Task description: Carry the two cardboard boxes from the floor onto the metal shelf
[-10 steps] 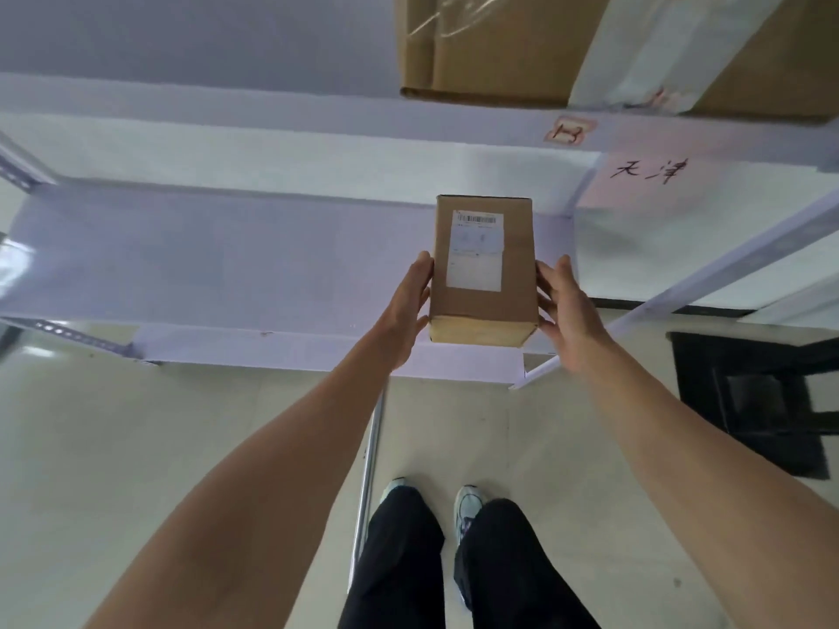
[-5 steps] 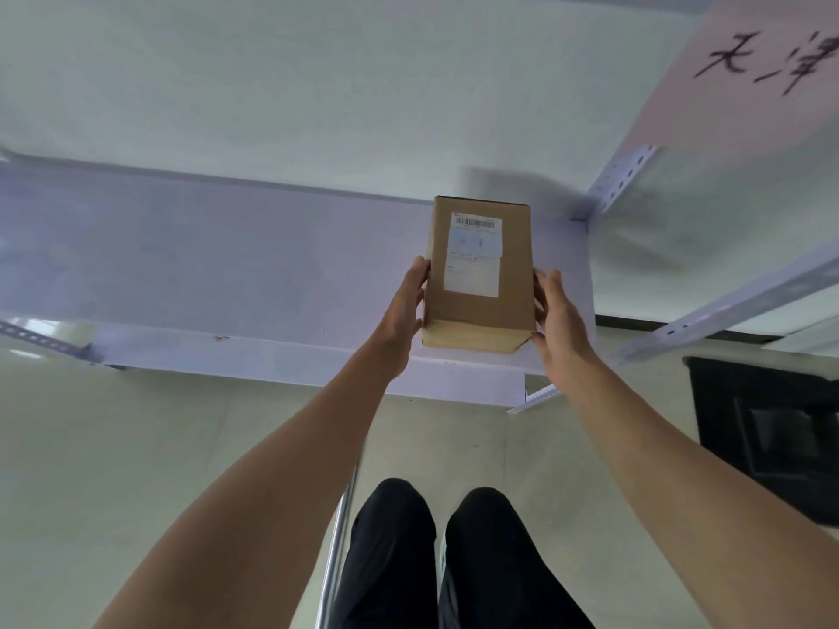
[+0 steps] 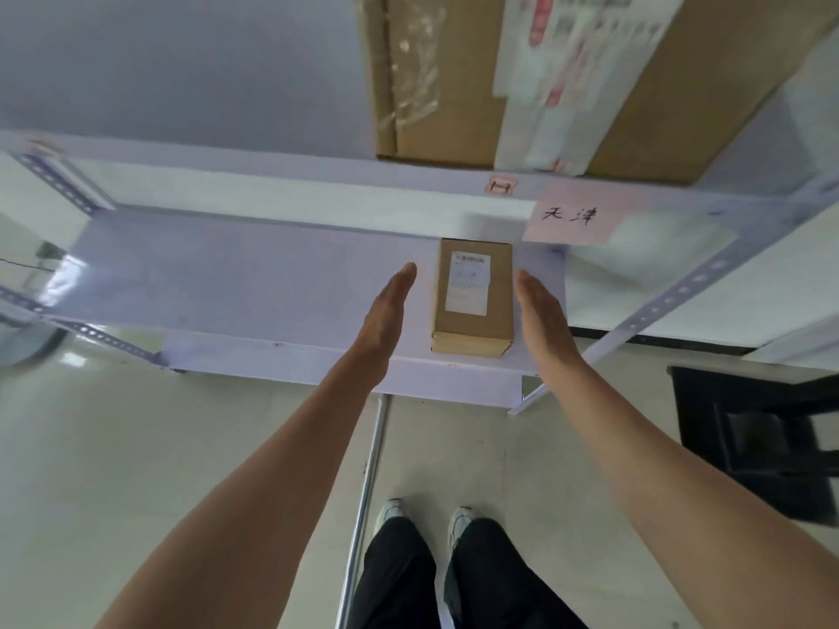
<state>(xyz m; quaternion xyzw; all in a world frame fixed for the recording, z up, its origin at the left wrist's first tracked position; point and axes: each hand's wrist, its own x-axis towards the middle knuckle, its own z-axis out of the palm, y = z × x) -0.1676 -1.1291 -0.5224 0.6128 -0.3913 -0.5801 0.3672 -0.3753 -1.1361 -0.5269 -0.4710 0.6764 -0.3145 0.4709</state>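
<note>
A small cardboard box (image 3: 472, 297) with a white label on top rests on the pale metal shelf (image 3: 236, 283), near its right end and front edge. My left hand (image 3: 386, 311) is flat and open just left of the box, a small gap between them. My right hand (image 3: 542, 315) is flat and open just right of the box, also apart from it. Neither hand holds anything. A large cardboard box (image 3: 522, 79) with tape and labels sits on the shelf level above, at the upper right.
A handwritten paper label (image 3: 570, 217) hangs from the upper shelf's front rail. A black stand (image 3: 753, 442) sits on the floor at the right. A thin metal rod (image 3: 363, 506) lies on the floor by my feet. The left of the shelf is bare.
Both hands held the small box half a second ago; it now rests on the shelf and my hands have let go and spread apart. The view has tilted up.
</note>
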